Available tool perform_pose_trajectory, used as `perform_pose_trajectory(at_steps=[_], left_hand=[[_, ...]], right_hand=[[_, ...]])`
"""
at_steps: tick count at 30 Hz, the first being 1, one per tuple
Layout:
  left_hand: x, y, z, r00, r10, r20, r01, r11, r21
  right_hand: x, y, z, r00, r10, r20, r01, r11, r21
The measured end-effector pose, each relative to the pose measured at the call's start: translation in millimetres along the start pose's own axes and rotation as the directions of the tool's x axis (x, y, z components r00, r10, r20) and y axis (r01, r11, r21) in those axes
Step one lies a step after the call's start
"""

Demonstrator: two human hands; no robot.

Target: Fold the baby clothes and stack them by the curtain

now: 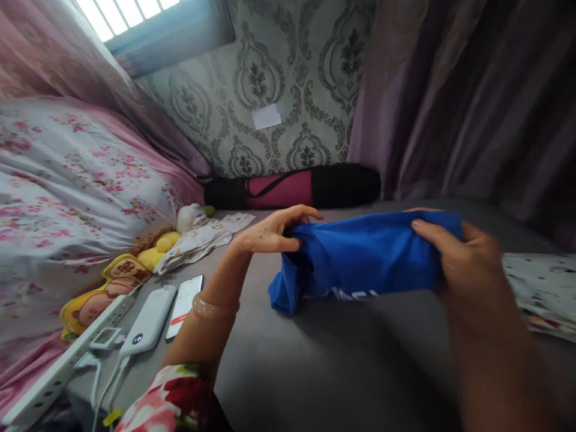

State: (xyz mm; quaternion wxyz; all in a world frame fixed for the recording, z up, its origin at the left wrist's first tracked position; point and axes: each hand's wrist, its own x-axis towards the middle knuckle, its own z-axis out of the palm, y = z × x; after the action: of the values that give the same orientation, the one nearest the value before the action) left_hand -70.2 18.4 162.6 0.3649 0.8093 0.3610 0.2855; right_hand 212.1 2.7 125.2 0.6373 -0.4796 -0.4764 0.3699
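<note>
A folded blue garment, with white lettering partly showing along its lower edge, is held up above the grey surface. My right hand grips its right end, the thumb lying flat across the front and the other fingers mostly hidden behind. At the upper left corner, my left hand has its thumb in front of the fabric and its index finger along the top edge; the remaining fingers are hidden. A loose fold of the garment hangs down below the left hand.
To the left lie a phone, a white power bank with cables, and a power strip. Folded printed cloth sits beyond them, near plush toys. White patterned cloth lies right. A black-and-maroon long bag rests against the wall.
</note>
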Motion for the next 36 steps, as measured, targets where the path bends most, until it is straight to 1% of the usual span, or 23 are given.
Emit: perform_pose_trajectory(at_steps=[1, 3, 5, 7, 9, 11, 13, 14, 15, 16, 18, 19, 21, 23, 24, 25, 27, 30, 32, 34, 36], left_hand=[[1.4, -5.6, 7.6, 1.0, 0.007, 0.011, -0.007, 1.0, -0.021], [6.2, -18.4, 25.6, 1.0, 0.018, -0.011, -0.019, 0.997, -0.08], [12.3, -33.9, 45.3, 0.998, 0.006, -0.056, -0.014, 0.989, -0.15], [18.1, -50.6, 64.8, 0.995, -0.021, -0.101, -0.002, 0.977, -0.215], [23.1, -66.0, 82.9, 0.99, -0.046, -0.132, 0.01, 0.966, -0.26], [27.1, -77.0, 97.8, 0.984, -0.079, -0.162, 0.029, 0.957, -0.288], [30.4, -82.5, 108.1, 0.976, -0.118, -0.185, 0.06, 0.955, -0.292], [31.7, -83.5, 111.3, 0.973, -0.123, -0.197, 0.066, 0.96, -0.273], [32.8, -83.7, 113.4, 0.971, -0.113, -0.209, 0.062, 0.969, -0.239], [33.7, -83.3, 114.5, 0.971, -0.093, -0.221, 0.05, 0.98, -0.193], [34.6, -81.9, 114.9, 0.971, -0.048, -0.236, 0.023, 0.994, -0.107], [34.5, -81.3, 114.8, 0.97, -0.036, -0.239, 0.016, 0.996, -0.084], [33.5, -80.2, 114.7, 0.969, -0.04, -0.243, 0.02, 0.996, -0.085], [31.8, -79.0, 115.3, 0.965, -0.064, -0.255, 0.033, 0.992, -0.121], [31.0, -78.2, 115.9, 0.96, -0.083, -0.267, 0.046, 0.988, -0.144], [30.3, -77.3, 116.7, 0.955, -0.107, -0.276, 0.062, 0.984, -0.168], [29.8, -75.5, 118.6, 0.948, -0.156, -0.279, 0.095, 0.971, -0.219], [30.8, -74.2, 121.4, 0.944, -0.2, -0.26, 0.122, 0.95, -0.289], [31.4, -75.3, 121.6, 0.944, -0.207, -0.256, 0.118, 0.938, -0.325], [30.3, -77.8, 119.2, 0.937, -0.196, -0.29, 0.103, 0.946, -0.307], [26.5, -80.7, 113.8, 0.914, -0.183, -0.361, 0.109, 0.97, -0.215]], right_hand=[[0.0, -5.4, -8.1, 1.0, 0.016, 0.027, -0.016, 1.0, -0.011], [3.3, -6.8, -24.6, 0.986, 0.029, 0.164, -0.011, 0.994, -0.107], [11.9, 3.0, -41.6, 0.945, 0.076, 0.319, 0.015, 0.962, -0.274], [23.8, 19.5, -57.9, 0.88, 0.17, 0.442, 0.067, 0.879, -0.471], [35.6, 37.1, -71.1, 0.809, 0.262, 0.526, 0.167, 0.755, -0.634], [44.2, 51.4, -78.3, 0.76, 0.347, 0.549, 0.257, 0.615, -0.745], [48.0, 59.5, -77.3, 0.757, 0.398, 0.518, 0.288, 0.508, -0.812], [48.0, 61.3, -73.4, 0.77, 0.388, 0.506, 0.295, 0.487, -0.822], [46.9, 61.8, -67.2, 0.788, 0.346, 0.509, 0.309, 0.494, -0.813], [45.0, 61.7, -59.0, 0.805, 0.28, 0.523, 0.327, 0.526, -0.785], [39.9, 61.3, -38.3, 0.821, 0.138, 0.555, 0.357, 0.634, -0.686], [37.1, 61.9, -27.2, 0.815, 0.094, 0.572, 0.356, 0.698, -0.621], [32.3, 65.8, -6.8, 0.763, 0.048, 0.645, 0.342, 0.816, -0.466], [28.9, 71.9, 7.3, 0.689, 0.034, 0.724, 0.313, 0.887, -0.338], [27.7, 74.8, 11.6, 0.658, 0.038, 0.752, 0.298, 0.905, -0.305], [26.7, 77.2, 14.3, 0.637, 0.05, 0.769, 0.283, 0.913, -0.294], [25.3, 79.3, 16.0, 0.623, 0.074, 0.779, 0.269, 0.915, -0.302], [23.8, 76.0, 15.2, 0.643, 0.063, 0.763, 0.285, 0.905, -0.315], [23.9, 72.9, 13.7, 0.674, 0.069, 0.736, 0.268, 0.905, -0.331], [25.9, 72.1, 10.9, 0.726, 0.101, 0.68, 0.206, 0.911, -0.356], [30.3, 74.7, 6.2, 0.795, 0.131, 0.593, 0.128, 0.919, -0.374]])
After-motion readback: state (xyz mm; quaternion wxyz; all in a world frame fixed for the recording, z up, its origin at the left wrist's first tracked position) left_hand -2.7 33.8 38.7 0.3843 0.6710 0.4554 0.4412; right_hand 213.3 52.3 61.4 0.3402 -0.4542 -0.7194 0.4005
